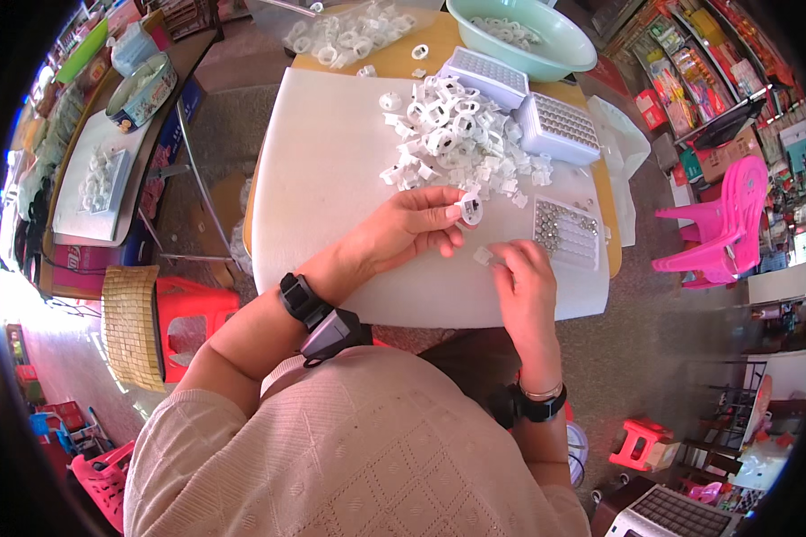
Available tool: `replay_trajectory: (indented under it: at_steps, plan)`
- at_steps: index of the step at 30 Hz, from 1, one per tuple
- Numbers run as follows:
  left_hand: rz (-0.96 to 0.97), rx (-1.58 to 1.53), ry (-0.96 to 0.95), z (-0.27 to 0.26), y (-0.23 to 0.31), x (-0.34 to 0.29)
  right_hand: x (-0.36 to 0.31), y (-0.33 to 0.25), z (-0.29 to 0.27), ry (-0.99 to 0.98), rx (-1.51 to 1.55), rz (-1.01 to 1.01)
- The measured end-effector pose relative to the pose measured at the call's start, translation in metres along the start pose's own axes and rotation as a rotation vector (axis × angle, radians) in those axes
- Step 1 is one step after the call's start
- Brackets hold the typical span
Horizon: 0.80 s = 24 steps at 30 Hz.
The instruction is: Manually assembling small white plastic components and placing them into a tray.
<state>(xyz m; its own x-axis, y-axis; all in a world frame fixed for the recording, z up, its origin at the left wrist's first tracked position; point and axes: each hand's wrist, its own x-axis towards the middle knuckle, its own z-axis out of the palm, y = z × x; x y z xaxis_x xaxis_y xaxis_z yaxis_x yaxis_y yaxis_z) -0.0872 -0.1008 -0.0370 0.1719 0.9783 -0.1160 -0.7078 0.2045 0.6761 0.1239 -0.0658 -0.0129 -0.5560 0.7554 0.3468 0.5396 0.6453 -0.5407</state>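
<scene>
Between the thumb and forefinger of my left hand [412,228] is a small white plastic ring-shaped part [471,209] with a dark spot in its middle. To the right and nearer to me, my right hand [527,285] pinches a small translucent white plastic piece [484,256]. A gap separates the two hands. Just beyond them lies a heap of white plastic parts [448,125], some ring-shaped with dark openings. Right of my right hand sits a clear tray [584,254] partly filled with small round silver pieces [553,225].
Two white trays, one grey-topped [485,76] and one filled with rows of silver pieces [560,125], stand behind the heap. A pale green basin [573,55] and a bag of white parts [354,34] are farther back. A white board [322,170] covers the table.
</scene>
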Motion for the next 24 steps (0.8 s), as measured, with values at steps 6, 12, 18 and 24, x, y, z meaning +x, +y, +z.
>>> replay_trajectory:
  at_steps: [6,12,18,24]
  plan:
    - [-0.004,-0.03,-0.029,0.0,0.0,-0.001,0.003,0.008,0.006,-0.035,-0.045,-0.153]
    - [-0.018,0.002,-0.049,0.004,0.003,-0.002,0.003,-0.001,0.001,0.167,0.158,0.005]
    - [-0.047,0.059,-0.098,0.0,-0.001,0.0,0.016,-0.025,-0.006,0.244,0.323,-0.033]
    - [-0.031,0.087,-0.138,-0.001,-0.003,0.001,0.017,-0.027,0.0,0.211,0.272,-0.062]
